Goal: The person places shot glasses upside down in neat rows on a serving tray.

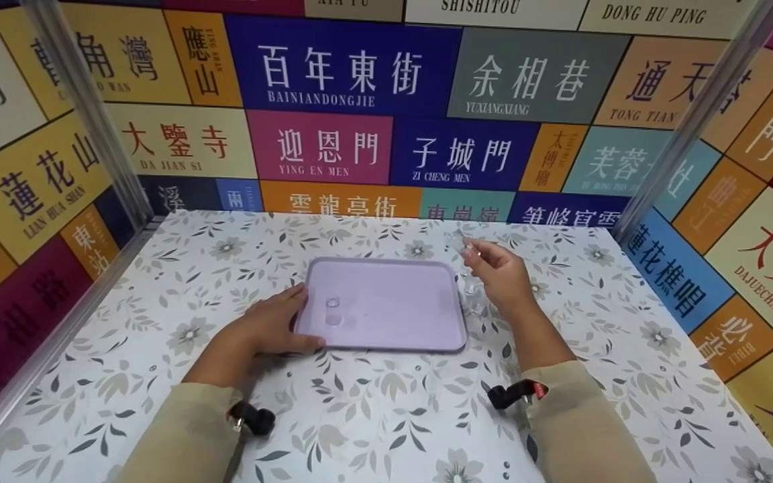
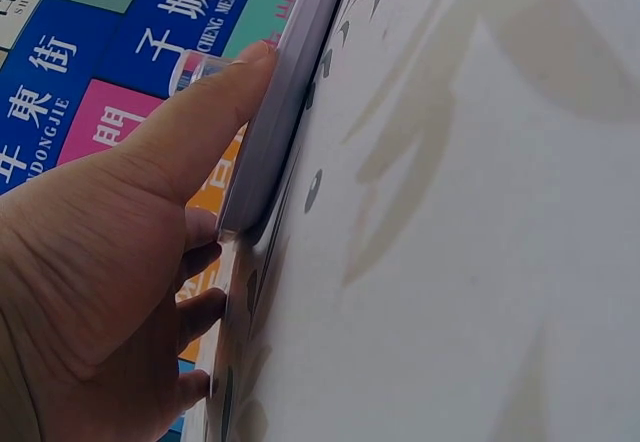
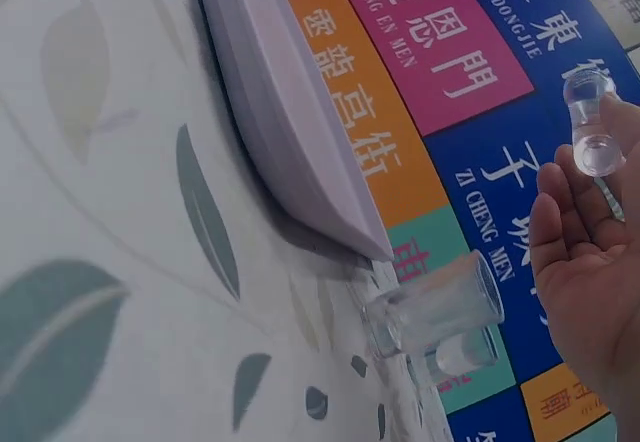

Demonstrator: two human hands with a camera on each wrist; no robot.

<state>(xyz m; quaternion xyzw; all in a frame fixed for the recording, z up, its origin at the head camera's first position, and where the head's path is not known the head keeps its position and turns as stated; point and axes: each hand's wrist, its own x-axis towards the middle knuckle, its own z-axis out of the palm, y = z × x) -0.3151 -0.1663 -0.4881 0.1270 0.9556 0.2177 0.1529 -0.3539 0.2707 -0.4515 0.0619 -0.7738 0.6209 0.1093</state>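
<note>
The lilac rectangular tray (image 1: 393, 305) lies on the table. My left hand (image 1: 269, 322) holds its near left corner, the thumb over the front rim and the fingers along the left side. On the left part of the tray stands a small clear cup (image 1: 333, 312); its top also shows above the thumb in the left wrist view. My right hand (image 1: 506, 278), raised beyond the tray's right edge, pinches a small clear waisted cup (image 3: 590, 127) between thumb and fingers. Below that hand, clear cups (image 3: 440, 307) stand close beside the tray on its right.
A white tablecloth (image 1: 386, 416) with grey leaves and flowers covers the table. Panels of coloured signs (image 1: 353, 67) rise behind it and at both sides. Metal posts (image 1: 94, 107) stand at the back corners. Each sleeve carries a small black clip-like device (image 1: 252, 417).
</note>
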